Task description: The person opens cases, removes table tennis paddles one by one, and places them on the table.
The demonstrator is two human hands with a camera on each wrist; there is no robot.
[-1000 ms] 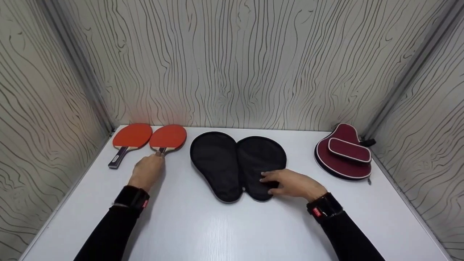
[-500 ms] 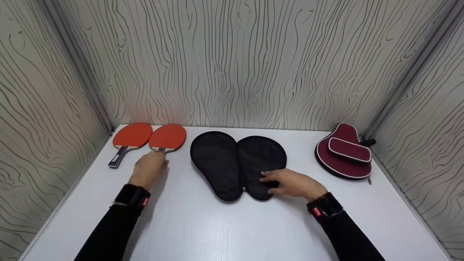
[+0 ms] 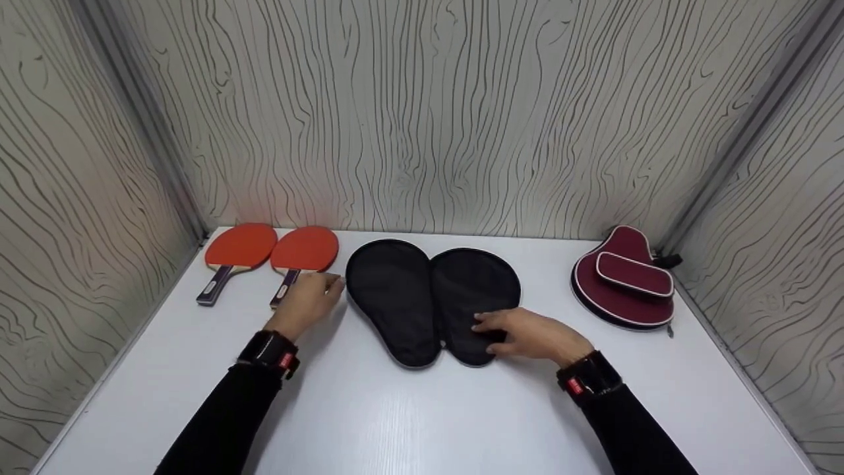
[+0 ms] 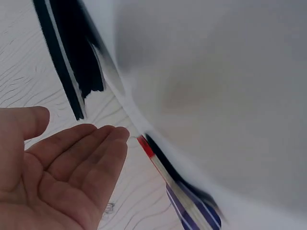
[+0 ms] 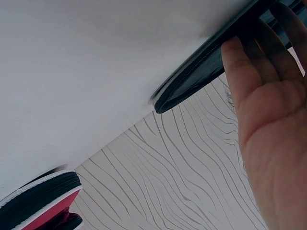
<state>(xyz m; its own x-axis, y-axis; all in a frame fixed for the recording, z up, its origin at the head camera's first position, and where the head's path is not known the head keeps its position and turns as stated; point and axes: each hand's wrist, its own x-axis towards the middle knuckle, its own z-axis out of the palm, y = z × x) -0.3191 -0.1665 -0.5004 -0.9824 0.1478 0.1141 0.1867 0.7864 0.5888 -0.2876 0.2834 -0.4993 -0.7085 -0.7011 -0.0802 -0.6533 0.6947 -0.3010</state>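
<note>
My left hand [image 3: 307, 302] hovers between a red table tennis paddle [image 3: 304, 248] and an opened black paddle case [image 3: 395, 297]. Its fingers are relaxed and hold nothing, as the left wrist view shows with the palm in sight. The paddle's dark handle [image 4: 194, 206] lies beside that hand, apart from it. Over the right half of the case, my right hand [image 3: 527, 333] rests with its fingertips on the black fabric and its thumb near the lower edge. In the right wrist view the case's zipped rim [image 5: 192, 72] runs past those fingers.
A second red paddle [image 3: 241, 247] lies at the far left, handle toward me. At the right stands a maroon paddle case [image 3: 626, 307] with white piping and a small front pouch. Patterned panels [image 3: 422, 119] wall the white table [image 3: 395, 422] at the back and sides.
My left hand has let go of the paddle's handle and moved right, toward the black case. The paddle stays on the table. My right hand keeps its place.
</note>
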